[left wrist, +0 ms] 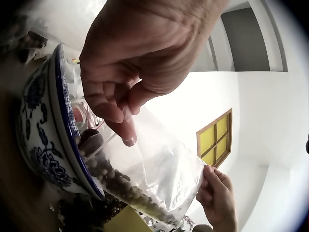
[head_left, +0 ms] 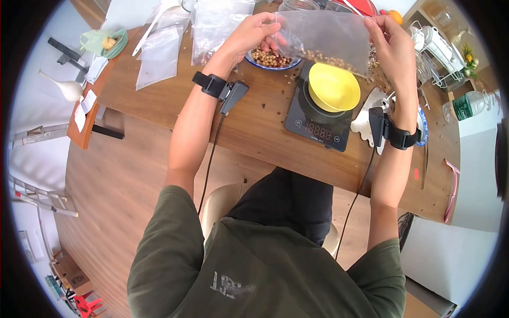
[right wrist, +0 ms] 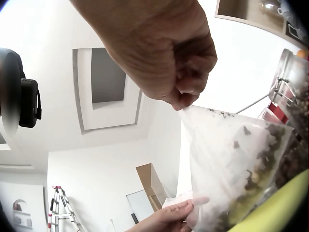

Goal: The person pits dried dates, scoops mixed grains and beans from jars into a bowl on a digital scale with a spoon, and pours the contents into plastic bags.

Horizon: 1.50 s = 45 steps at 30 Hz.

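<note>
Green shirt (head_left: 265,254) sits closest, 6 o'clock. Up near 12, left hand (head_left: 254,34) and right hand (head_left: 394,50) both got a clear bag (head_left: 328,34), fingers pinched together on it.

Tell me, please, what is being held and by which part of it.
A plastic bag: the left hand pinches one end, the right hand the opposite upper corner.

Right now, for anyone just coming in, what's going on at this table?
A person's left hand and right hand pinch a clear plastic bag, stretched between them. Close by, a yellow bowl sits on a black digital scale. A blue-and-white bowl stands near the left hand. Whether the bag itself holds anything is hard to tell.
</note>
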Each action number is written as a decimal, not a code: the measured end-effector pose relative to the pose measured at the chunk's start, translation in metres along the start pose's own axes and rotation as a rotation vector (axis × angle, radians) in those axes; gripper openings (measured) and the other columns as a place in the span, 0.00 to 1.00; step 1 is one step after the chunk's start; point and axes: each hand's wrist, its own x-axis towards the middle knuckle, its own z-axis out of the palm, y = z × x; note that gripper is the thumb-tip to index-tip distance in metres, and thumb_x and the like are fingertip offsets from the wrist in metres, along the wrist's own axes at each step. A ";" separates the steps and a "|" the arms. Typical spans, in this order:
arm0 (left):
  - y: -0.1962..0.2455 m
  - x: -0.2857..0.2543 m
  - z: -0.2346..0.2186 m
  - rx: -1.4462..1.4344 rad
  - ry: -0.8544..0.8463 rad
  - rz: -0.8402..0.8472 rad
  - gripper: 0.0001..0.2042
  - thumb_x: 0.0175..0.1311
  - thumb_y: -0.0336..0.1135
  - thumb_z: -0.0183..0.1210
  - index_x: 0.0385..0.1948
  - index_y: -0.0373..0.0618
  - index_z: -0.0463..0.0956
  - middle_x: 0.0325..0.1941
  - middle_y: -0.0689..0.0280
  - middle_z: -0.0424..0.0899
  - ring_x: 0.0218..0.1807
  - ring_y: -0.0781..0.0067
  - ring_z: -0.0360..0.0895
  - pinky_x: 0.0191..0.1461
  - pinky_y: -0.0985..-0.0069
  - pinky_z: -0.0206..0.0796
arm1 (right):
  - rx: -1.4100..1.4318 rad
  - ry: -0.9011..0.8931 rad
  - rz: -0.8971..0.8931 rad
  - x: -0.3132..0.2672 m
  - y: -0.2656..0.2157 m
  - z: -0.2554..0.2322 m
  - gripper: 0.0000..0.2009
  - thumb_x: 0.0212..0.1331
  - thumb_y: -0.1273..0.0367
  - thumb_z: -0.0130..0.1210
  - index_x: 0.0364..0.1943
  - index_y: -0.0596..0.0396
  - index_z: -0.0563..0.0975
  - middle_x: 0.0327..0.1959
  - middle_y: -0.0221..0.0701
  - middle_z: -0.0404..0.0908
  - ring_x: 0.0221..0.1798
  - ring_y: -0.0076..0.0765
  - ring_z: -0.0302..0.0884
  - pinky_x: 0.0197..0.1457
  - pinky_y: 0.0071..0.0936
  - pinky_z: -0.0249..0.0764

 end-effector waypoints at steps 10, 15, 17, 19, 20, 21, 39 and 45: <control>-0.002 -0.002 -0.002 -0.157 0.035 -0.095 0.15 0.65 0.39 0.50 0.51 0.45 0.69 0.32 0.64 0.81 0.26 0.86 0.71 0.28 0.88 0.63 | -0.003 -0.068 0.011 -0.003 0.008 -0.003 0.14 0.57 0.60 0.55 0.33 0.60 0.76 0.20 0.32 0.74 0.24 0.27 0.70 0.30 0.26 0.67; -0.003 -0.002 -0.003 -0.172 0.016 -0.105 0.16 0.65 0.39 0.50 0.52 0.44 0.68 0.32 0.64 0.81 0.26 0.86 0.71 0.28 0.88 0.63 | -0.164 -0.591 0.080 -0.009 0.026 -0.007 0.12 0.56 0.63 0.55 0.30 0.61 0.76 0.21 0.33 0.75 0.26 0.29 0.70 0.32 0.27 0.67; -0.003 -0.002 -0.002 -0.172 0.010 -0.106 0.16 0.65 0.39 0.50 0.52 0.44 0.68 0.32 0.64 0.81 0.26 0.86 0.71 0.28 0.89 0.63 | -0.176 -0.636 0.093 -0.011 0.028 -0.005 0.12 0.55 0.64 0.55 0.30 0.61 0.76 0.22 0.34 0.76 0.26 0.30 0.71 0.33 0.28 0.67; -0.002 -0.002 -0.001 -0.172 0.020 -0.111 0.16 0.66 0.39 0.50 0.52 0.44 0.68 0.32 0.64 0.81 0.26 0.86 0.72 0.28 0.89 0.63 | -0.188 -0.680 0.107 -0.011 0.028 -0.005 0.11 0.55 0.65 0.54 0.30 0.61 0.76 0.22 0.36 0.77 0.27 0.32 0.72 0.33 0.29 0.68; -0.002 -0.002 -0.001 -0.173 0.032 -0.116 0.16 0.66 0.38 0.50 0.52 0.44 0.68 0.32 0.64 0.81 0.26 0.87 0.72 0.27 0.89 0.63 | -0.197 -0.642 0.097 -0.010 0.029 -0.004 0.10 0.54 0.66 0.54 0.30 0.61 0.76 0.23 0.37 0.77 0.27 0.34 0.73 0.34 0.29 0.68; -0.002 -0.002 -0.001 -0.172 0.032 -0.116 0.16 0.66 0.38 0.50 0.52 0.44 0.68 0.32 0.64 0.81 0.26 0.87 0.72 0.27 0.89 0.63 | -0.205 -0.605 0.086 -0.009 0.028 -0.004 0.09 0.54 0.67 0.54 0.30 0.61 0.76 0.24 0.39 0.77 0.28 0.35 0.74 0.35 0.30 0.69; 0.005 -0.004 0.002 -0.103 0.099 -0.212 0.11 0.66 0.31 0.45 0.45 0.35 0.65 0.33 0.56 0.80 0.11 0.88 0.56 0.11 0.88 0.48 | -0.110 -0.064 0.008 -0.003 0.003 0.002 0.11 0.54 0.64 0.57 0.32 0.59 0.77 0.22 0.36 0.77 0.24 0.37 0.73 0.32 0.30 0.68; 0.000 -0.001 0.000 -0.152 0.130 -0.171 0.10 0.66 0.32 0.46 0.43 0.36 0.65 0.33 0.55 0.80 0.12 0.87 0.59 0.12 0.89 0.51 | -0.109 -0.021 0.026 -0.002 -0.001 0.003 0.10 0.55 0.64 0.57 0.33 0.57 0.77 0.17 0.26 0.71 0.22 0.19 0.65 0.27 0.20 0.64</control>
